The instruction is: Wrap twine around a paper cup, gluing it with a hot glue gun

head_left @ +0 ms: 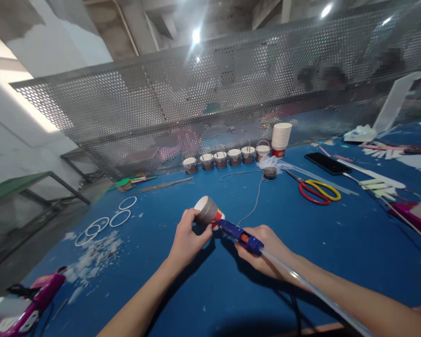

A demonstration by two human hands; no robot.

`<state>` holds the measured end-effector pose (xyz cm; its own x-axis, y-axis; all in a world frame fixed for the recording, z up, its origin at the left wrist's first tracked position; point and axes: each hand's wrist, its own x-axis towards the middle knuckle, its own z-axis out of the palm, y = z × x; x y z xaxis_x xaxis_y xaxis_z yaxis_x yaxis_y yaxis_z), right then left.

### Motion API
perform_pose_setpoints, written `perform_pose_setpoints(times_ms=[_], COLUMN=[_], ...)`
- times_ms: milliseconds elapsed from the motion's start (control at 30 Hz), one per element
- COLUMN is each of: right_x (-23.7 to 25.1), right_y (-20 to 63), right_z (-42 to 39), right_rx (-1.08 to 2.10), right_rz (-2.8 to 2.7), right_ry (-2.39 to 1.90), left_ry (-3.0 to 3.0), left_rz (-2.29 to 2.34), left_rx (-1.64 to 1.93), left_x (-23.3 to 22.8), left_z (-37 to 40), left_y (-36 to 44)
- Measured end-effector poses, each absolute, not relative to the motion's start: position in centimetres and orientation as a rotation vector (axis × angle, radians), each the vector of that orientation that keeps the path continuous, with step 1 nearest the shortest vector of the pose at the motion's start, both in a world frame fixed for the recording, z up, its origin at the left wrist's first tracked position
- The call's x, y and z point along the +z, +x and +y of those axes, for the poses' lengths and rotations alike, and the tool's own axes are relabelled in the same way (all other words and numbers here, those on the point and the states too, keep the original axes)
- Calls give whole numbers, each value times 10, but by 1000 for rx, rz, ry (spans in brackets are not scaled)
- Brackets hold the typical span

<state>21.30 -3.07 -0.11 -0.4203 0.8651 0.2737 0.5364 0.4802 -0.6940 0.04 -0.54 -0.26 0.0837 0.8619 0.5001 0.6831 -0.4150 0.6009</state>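
Above the blue table (337, 234), left grip (187, 238) clasps cup (206, 210); right grip (266, 250) clasps glue gun (240, 236).

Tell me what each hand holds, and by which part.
Left hand grips the paper cup around its side wall. Right hand holds the blue glue gun by its handle.

A craft workshop, your bench under bare concrete.

You sit at a blue table (337, 243) strewn with scissors (317, 191), paper scraps (94, 255) and rings (121, 217); a row of finished cups (228, 157) lines a perforated metal screen (196, 103), with raw concrete beams and lamps overhead.
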Motion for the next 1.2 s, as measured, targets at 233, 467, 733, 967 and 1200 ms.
perform_pose_setpoints(times_ms=[233,467,733,967,1200], right_x=[2,17,15,16,18], right_y=[214,218,217,218,218], right_z=[-29,-29,-28,-28,-30], right_rx=[733,919,932,920,949], right_rz=[-2078,-1919,-1944,-1968,-1933], right_ry=[-1145,-1157,-1163,-1148,-1109], left_ry=[2096,1966,1956,1958,1976], left_rz=[1546,1435,1397,1392,1362], left_rx=[1226,1211,1214,1203,1203], left_x=[-2,1,2,2,7], left_z=[-5,-3,-3,-2,-3], left_y=[-1,-4,-4,-5,-5])
